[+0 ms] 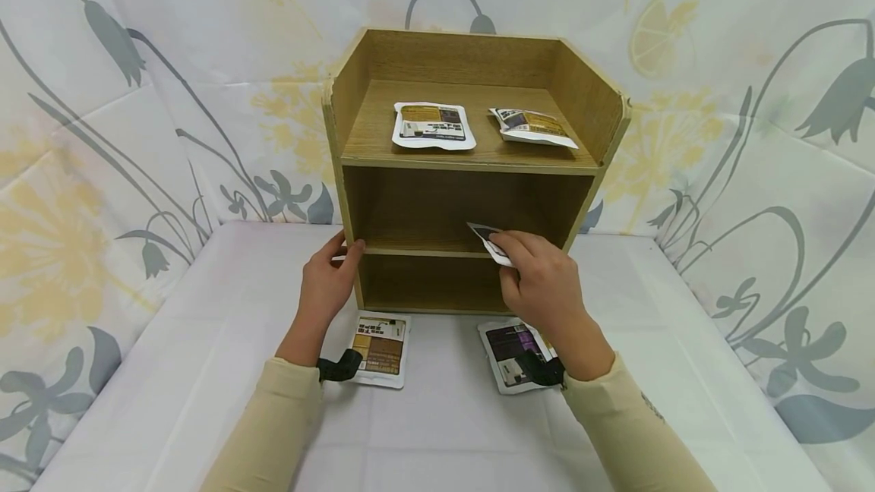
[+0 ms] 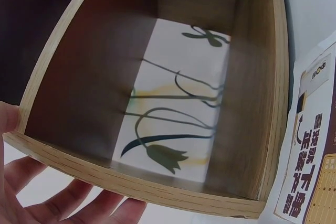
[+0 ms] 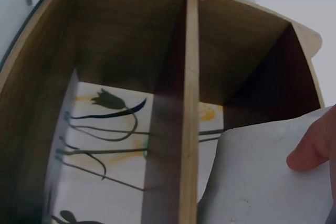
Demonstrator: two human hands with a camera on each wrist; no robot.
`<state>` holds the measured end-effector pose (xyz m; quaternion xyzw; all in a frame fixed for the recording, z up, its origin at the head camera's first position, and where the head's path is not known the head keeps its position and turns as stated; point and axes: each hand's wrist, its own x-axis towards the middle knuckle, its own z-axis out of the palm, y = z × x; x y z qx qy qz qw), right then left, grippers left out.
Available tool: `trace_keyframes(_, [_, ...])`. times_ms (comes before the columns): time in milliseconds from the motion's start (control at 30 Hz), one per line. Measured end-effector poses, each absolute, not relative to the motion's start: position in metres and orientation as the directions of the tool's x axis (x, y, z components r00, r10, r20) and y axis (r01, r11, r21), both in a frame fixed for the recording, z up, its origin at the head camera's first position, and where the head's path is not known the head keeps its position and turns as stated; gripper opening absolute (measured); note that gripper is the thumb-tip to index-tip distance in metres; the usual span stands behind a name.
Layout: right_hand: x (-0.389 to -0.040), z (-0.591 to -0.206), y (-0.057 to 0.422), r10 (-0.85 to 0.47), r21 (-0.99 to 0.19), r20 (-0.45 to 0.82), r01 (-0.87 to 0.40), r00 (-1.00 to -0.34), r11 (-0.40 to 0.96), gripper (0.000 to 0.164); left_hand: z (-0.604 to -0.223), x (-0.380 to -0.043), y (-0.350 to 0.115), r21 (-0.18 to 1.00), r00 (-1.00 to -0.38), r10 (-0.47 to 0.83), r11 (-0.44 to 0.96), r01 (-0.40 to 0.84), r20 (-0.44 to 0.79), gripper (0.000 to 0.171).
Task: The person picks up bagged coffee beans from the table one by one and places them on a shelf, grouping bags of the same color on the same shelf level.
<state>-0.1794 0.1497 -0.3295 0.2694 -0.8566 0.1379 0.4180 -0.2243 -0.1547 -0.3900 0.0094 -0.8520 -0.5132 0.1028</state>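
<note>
A small wooden shelf unit [image 1: 465,59] stands upright on the table. My left hand [image 1: 326,279] grips its left side panel at the middle board [image 1: 424,253]; the left wrist view shows the fingers [image 2: 58,205] along the panel's outer face and the thumb at the front. With my right hand [image 1: 547,272] I pinch a flat white-edged pouch [image 1: 488,243], held tilted at the opening of the middle compartment. Its plain white back faces the right wrist camera, the thumb [image 3: 310,153] pressing on it. On the top board lie two printed pouches, one left [image 1: 433,126] and one right [image 1: 533,127].
Two more pouches lie on the white table [image 1: 437,431] before the unit: a brown-printed one [image 1: 381,351] by the left wrist and a purple-printed one [image 1: 502,359] partly under the right wrist. A flower-patterned cloth [image 1: 225,44] hangs behind and at both sides.
</note>
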Motion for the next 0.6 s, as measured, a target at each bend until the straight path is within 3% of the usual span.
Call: trace_keyframes(600, [-0.195,-0.343,0.154,-0.382,0.011,0.661,-0.501,-0.646,0.865,0.038,-0.391,-0.225,-0.155,0.877,-0.977,-0.127,0.471,0.094,0.173,0.064])
